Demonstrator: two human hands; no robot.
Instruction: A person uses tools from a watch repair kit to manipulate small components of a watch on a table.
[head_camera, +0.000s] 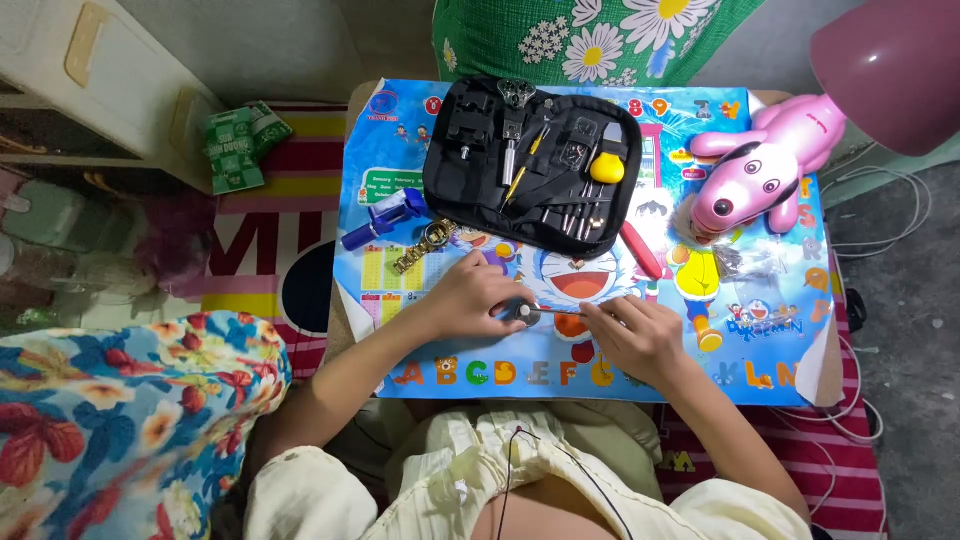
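Far out at nine o'clock from the table sits a green packet (238, 143) on the striped floor mat. On the cartoon alphabet mat (780, 375), at ten o'clock from your hands, a blue tool (387, 218) lies tilted, and just beside it a gold metal watch bracelet (424, 246).

Now your left hand (472, 296): fingers curled and pressed down on a small round watch case (524, 314), pinning it at the middle of the mat. Your right hand (636, 333) is at three o'clock from it, fingertips pinched together on a thin metal tool (562, 313) whose tip meets the case.

At twelve o'clock from the case lies the open black tool kit (530, 165), screwdrivers in a row, a yellow-handled tool (607, 167) at its right side. A red-handled tool (640, 250) pokes out at its lower right corner. At two o'clock, a pink toy dog lamp (762, 172), its shade (890, 70) at the top corner.
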